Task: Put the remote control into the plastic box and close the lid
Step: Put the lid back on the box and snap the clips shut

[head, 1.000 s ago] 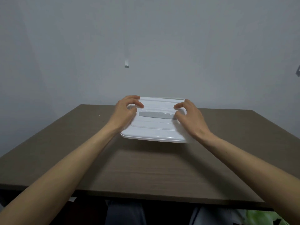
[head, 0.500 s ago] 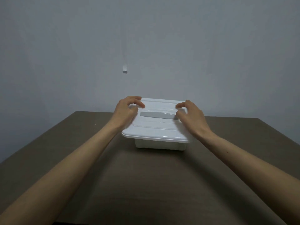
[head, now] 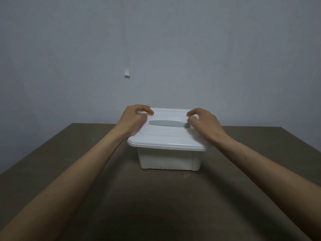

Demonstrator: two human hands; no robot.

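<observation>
A white plastic box (head: 169, 160) stands on the brown table (head: 156, 197), a little beyond the middle. Its white lid (head: 166, 138) lies flat across the top, with a grey handle (head: 167, 123) set into it. My left hand (head: 134, 119) holds the lid's left side with curled fingers, thumb near the handle's left end. My right hand (head: 204, 121) holds the right side the same way, thumb at the handle's right end. No remote control shows; the box's inside is hidden by the lid.
A plain grey wall rises just behind the table. A small white hook (head: 127, 73) is fixed to it, up and to the left of the box. My two forearms stretch over the near half of the table.
The lid has come down level onto the box, whose body has come into view beneath it. Both hands have kept their hold on the lid's sides. The table's near edge has left the view.
</observation>
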